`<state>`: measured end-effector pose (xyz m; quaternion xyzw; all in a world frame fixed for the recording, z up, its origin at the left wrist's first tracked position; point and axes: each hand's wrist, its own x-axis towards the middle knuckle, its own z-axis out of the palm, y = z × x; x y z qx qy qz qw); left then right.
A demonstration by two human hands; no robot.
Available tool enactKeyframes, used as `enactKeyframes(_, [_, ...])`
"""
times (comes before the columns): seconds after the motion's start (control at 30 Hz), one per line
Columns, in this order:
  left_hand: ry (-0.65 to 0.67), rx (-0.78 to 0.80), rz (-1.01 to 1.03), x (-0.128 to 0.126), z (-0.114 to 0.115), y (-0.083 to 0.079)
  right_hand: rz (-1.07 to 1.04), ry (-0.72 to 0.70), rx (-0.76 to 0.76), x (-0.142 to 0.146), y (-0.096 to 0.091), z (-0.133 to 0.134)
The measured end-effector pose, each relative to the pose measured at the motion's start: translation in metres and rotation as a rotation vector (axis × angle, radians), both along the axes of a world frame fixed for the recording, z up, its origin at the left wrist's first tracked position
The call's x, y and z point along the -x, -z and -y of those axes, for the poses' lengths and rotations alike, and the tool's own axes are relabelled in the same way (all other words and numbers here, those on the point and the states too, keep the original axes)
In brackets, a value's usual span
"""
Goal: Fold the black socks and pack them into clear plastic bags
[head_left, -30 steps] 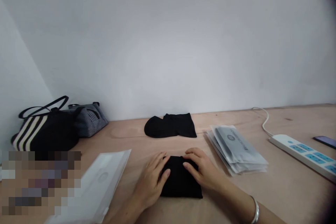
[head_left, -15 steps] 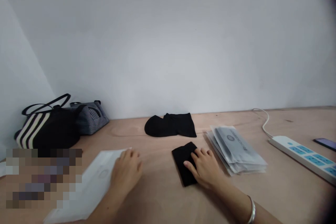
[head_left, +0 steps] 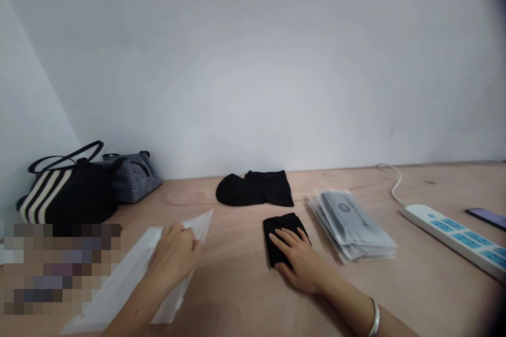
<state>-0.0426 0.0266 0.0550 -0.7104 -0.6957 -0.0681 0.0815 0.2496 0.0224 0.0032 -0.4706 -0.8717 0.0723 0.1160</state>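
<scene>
My left hand (head_left: pixel 177 247), its fingers closed, grips a frosted plastic bag (head_left: pixel 122 268) on the left of the wooden table. One piece of frosted plastic rises to the right of that hand, with more lying flat under my wrist; whether this is one bag or two I cannot tell. My right hand (head_left: pixel 302 260) lies open, fingers stretched out, on a folded black cloth (head_left: pixel 282 218). The hand covers much of this cloth. Farther back, near the wall, a black knitted-looking cloth piece (head_left: pixel 253 188) rests flat.
To the right is a stack of filled, printed frosted bags (head_left: pixel 351 224). Beyond it are a white power strip (head_left: pixel 454 237) with a cord and a phone (head_left: pixel 488 217). A black bag with white stripes (head_left: pixel 75 195) and a striped pouch (head_left: pixel 136 179) stand at the back left.
My left hand has closed on the plastic and shifted left, lifting a piece of it. The right hand has spread over the folded black cloth, which has turned and moved slightly right.
</scene>
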Motion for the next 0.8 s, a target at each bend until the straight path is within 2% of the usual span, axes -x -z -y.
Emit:
enactKeyframes(0.07, [0.133, 0.004, 0.098, -0.026, 0.000, -0.001, -0.016, 0.035, -0.016, 0.004, 0.003, 0.000])
enactKeyframes(0.13, [0.213, 0.018, 0.174, -0.055, -0.003, 0.006, -0.039, 0.051, -0.022, 0.006, 0.006, -0.002])
enactKeyframes(0.23, [0.231, 0.016, 0.242, -0.091, -0.013, 0.028, -0.126, 0.081, -0.034, 0.005, 0.012, -0.006])
enactKeyframes(0.33, [0.214, 0.026, 0.293, -0.113, -0.023, 0.051, -0.301, 0.121, -0.062, 0.000, 0.017, -0.012])
enactKeyframes(0.43, [0.208, 0.026, 0.329, -0.121, -0.027, 0.066, -0.539, 0.157, -0.090, -0.002, 0.019, -0.015])
enactKeyframes(0.53, [0.203, 0.024, 0.354, -0.121, -0.026, 0.073, -0.688, 0.176, -0.086, 0.004, 0.020, -0.011])
enactKeyframes(0.6, [0.204, 0.031, 0.360, -0.119, -0.025, 0.074, -0.644, 0.175, -0.061, 0.012, 0.019, -0.004])
enactKeyframes(0.67, [0.212, 0.043, 0.359, -0.118, -0.025, 0.073, -0.509, 0.141, -0.014, 0.017, 0.014, 0.001])
enactKeyframes(0.8, [0.222, 0.065, 0.353, -0.117, -0.024, 0.071, -0.306, 0.011, 0.034, 0.010, -0.008, 0.000])
